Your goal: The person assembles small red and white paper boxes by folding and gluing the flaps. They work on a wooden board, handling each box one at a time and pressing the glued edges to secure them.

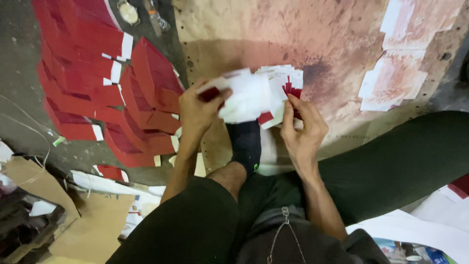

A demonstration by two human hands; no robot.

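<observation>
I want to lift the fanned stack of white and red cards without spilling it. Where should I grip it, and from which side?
Probably at its two short ends, as both hands do now: the left hand pinches the left end, the right hand the right end. The fanned stack of cards spreads sideways, so pressing inward from both sides should keep the sheets together.

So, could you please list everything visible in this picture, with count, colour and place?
stack of cut cards: one fanned bundle, white and red, held between both hands at centre
red card stacks: several overlapping piles, red with white tabs, floor at left
work board: one, tan with red stains, under the hands
pale card blanks: a few, whitish and stained pink, upper right on the board
small bottles: two, clear, top edge
cardboard pieces: several, brown, lower left
white sheets: a few, lower right
sock: one, dark, on the person's foot below the bundle
left hand: grips the bundle's left side
right hand: fingers on the bundle's right edge
</observation>
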